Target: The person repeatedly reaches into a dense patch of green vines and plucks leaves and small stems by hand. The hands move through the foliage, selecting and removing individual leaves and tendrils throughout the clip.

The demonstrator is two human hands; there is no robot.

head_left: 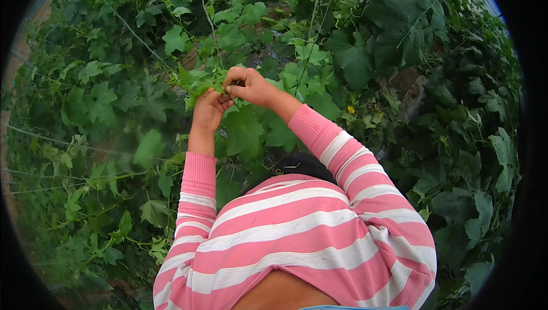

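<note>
Both my hands meet in front of me at a leafy vine shoot (197,82) with pale green young leaves. My left hand (209,110) is closed, its thumb and fingers pinching the shoot from below. Just to the right and a little higher, my right hand (254,87) curls its fingers and thumb round the same shoot. The fingertips of the two hands nearly touch, and the stem between them is mostly hidden. A thin upright string (206,13) runs down toward my hands; whether the fingers also hold it I cannot tell.
Dense broad-leaved vines surround me on all sides. More strings (319,7) rise at the upper middle, and a slanting line (128,25) crosses the upper left. Large dark leaves (357,59) hang at the right. A small yellow flower (351,109) shows beside my right forearm.
</note>
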